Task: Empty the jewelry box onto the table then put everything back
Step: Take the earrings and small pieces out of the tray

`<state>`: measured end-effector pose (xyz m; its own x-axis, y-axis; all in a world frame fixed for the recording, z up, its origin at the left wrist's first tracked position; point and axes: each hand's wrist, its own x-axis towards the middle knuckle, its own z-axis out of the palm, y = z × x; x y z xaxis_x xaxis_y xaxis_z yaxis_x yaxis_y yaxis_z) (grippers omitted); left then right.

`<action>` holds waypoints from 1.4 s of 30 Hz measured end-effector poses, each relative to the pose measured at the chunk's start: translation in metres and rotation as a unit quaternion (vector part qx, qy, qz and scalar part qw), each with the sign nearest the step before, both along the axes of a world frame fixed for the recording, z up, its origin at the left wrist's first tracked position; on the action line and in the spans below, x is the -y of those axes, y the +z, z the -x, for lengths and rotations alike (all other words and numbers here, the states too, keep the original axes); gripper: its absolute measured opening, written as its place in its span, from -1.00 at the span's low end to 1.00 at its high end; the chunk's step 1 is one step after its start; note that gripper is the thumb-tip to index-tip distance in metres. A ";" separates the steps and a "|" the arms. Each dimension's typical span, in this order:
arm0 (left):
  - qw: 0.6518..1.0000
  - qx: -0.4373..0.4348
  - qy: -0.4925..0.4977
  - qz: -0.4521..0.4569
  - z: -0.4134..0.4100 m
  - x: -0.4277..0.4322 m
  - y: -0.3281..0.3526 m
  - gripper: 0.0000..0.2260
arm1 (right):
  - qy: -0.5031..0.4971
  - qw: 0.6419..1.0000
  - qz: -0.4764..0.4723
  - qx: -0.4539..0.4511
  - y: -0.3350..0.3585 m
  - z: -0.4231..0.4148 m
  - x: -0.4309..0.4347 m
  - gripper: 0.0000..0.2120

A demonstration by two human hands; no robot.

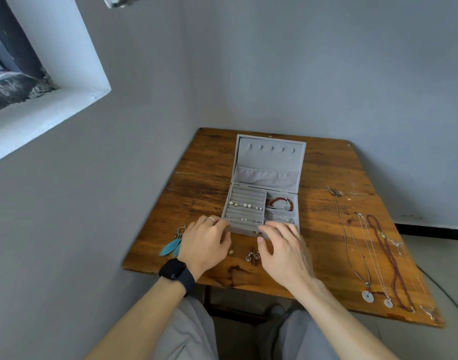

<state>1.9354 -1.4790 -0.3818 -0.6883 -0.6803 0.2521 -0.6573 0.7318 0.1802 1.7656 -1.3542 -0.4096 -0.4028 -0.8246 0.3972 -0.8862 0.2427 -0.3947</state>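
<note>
The grey jewelry box (268, 162) stands open mid-table, lid upright. Pearl studs (244, 204) and small silver studs sit in its ring rolls, and a red bracelet (280, 203) lies in the back right compartment. My left hand (205, 242), with a ring and a black watch, touches the box's front left edge with relaxed fingers. My right hand (281, 248) hovers over the front right corner, fingers spread, holding nothing visible. Silver drop earrings (251, 255) lie on the table between my hands. Teal feather earrings (172, 246) lie left of my left hand.
Several necklaces (363, 255), including a dark red bead strand (389, 258) and pendants with white discs, stretch along the right side of the wooden table (326, 224). The table sits in a wall corner. My knees are under its front edge.
</note>
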 end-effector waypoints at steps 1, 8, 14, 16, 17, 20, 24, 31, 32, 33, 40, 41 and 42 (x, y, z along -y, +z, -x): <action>1.000 -0.005 0.007 -0.002 0.005 0.009 0.004 -0.71 | 0.005 1.000 -0.008 0.000 0.005 0.004 0.010 -0.71; 0.999 0.017 0.028 -0.042 0.049 0.071 0.018 -0.66 | 0.017 0.998 -0.058 0.011 0.029 0.032 0.088 -0.72; 0.993 0.107 0.013 -0.046 0.071 0.096 0.010 -0.71 | 0.019 0.995 -0.096 -0.008 0.020 0.039 0.126 -0.68; 0.993 0.103 0.012 -0.058 0.072 0.098 0.007 -0.71 | 0.025 0.993 -0.114 -0.017 0.015 0.039 0.132 -0.70; 0.993 0.095 0.013 -0.064 0.072 0.099 0.006 -0.72 | 0.030 0.992 -0.122 -0.024 0.013 0.039 0.134 -0.71; 0.995 0.049 0.022 -0.088 0.071 0.099 0.003 -0.76 | 0.036 0.990 -0.133 -0.023 0.009 0.038 0.139 -0.72; 0.989 -0.032 0.040 -0.142 0.066 0.098 0.000 -0.87 | 0.028 0.992 -0.115 0.040 0.014 0.038 0.140 -0.81; 0.976 -0.113 0.060 -0.175 0.053 0.086 0.007 -0.93 | 0.020 0.992 -0.113 0.061 0.026 0.049 0.129 -0.77; 0.975 -0.115 0.064 -0.178 0.050 0.085 0.009 -0.92 | 0.023 0.991 -0.117 0.055 0.028 0.048 0.130 -0.73; 0.974 -0.118 0.068 -0.183 0.048 0.084 0.010 -0.91 | 0.029 0.991 -0.123 0.045 0.029 0.046 0.131 -0.70; 0.960 -0.152 0.087 -0.217 0.030 0.073 0.027 -0.92 | 0.017 0.981 -0.186 -0.046 0.026 0.035 0.141 -0.72; 0.958 -0.159 0.089 -0.221 0.027 0.072 0.029 -0.93 | 0.016 0.981 -0.189 -0.051 0.025 0.034 0.142 -0.74; 0.956 -0.166 0.091 -0.225 0.024 0.071 0.031 -0.93 | 0.016 0.981 -0.186 -0.054 0.023 0.034 0.142 -0.76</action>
